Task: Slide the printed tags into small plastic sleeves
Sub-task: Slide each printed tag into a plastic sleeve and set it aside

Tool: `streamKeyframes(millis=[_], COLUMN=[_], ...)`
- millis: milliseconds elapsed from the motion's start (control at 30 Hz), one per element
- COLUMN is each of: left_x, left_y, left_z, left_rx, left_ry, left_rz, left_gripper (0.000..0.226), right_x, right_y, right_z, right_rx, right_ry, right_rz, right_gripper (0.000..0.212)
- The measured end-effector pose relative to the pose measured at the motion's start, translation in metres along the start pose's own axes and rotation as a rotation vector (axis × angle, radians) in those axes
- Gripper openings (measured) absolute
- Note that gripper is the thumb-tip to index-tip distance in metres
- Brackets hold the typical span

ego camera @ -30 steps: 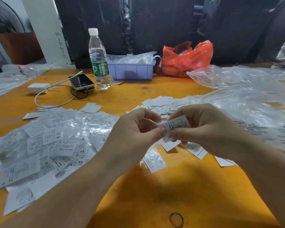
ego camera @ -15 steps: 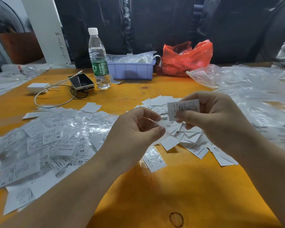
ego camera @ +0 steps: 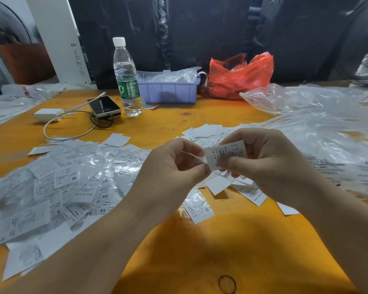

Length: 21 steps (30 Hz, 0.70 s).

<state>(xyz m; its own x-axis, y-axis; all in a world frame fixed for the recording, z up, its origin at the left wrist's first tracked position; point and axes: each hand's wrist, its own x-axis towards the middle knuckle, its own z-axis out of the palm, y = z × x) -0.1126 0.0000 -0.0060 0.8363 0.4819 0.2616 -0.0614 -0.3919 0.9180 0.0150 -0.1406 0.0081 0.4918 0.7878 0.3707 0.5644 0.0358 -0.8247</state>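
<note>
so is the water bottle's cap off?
No, the white cap sits on the water bottle, standing upright beside the phone.

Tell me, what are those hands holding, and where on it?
A printed tag: the right hand pinches its lower right part, and the left hand pinches at its left edge, perhaps a clear sleeve; that cannot be told.

Above the orange tabletop (ego camera: pixel 162 126), the right hand (ego camera: pixel 270 164) pinched a printed tag (ego camera: pixel 225 153) by thumb and forefinger, while the left hand (ego camera: pixel 170 172) pinched a clear sleeve (barely visible) at the tag's left edge. Left of the hands lay a heap of sleeved tags (ego camera: pixel 57 187); beneath the right hand, loose tags (ego camera: pixel 218 184).
</note>
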Motion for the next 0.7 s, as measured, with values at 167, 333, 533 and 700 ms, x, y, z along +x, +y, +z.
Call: streamKeyframes(millis=[167,333,533,700], left_x=[0.0005,0.0007,0.0009,0.0009], left_y=[-0.0013,-0.002,-0.0023,-0.0023], left_z=[-0.0005,-0.001,-0.0008,-0.0012], left_rx=[0.007,0.006,-0.012,-0.053], left_ry=[-0.009,-0.024,-0.02,-0.029], left_rz=[0.004,0.008,-0.005,-0.021], left_gripper=[0.018,0.019,0.02,0.021], right_x=[0.0004,-0.0005,0.0,-0.0007], right_y=[0.0013,0.0011,-0.0017,-0.0022], right_z=[0.0,-0.0004,-0.0004,-0.0002], right_rx=[-0.025,-0.035,-0.067,-0.056], right_ry=[-0.012,-0.013,0.035,0.053], right_rz=[0.009,0.018,-0.005,-0.004], right_gripper=[0.016,0.014,0.019,0.016])
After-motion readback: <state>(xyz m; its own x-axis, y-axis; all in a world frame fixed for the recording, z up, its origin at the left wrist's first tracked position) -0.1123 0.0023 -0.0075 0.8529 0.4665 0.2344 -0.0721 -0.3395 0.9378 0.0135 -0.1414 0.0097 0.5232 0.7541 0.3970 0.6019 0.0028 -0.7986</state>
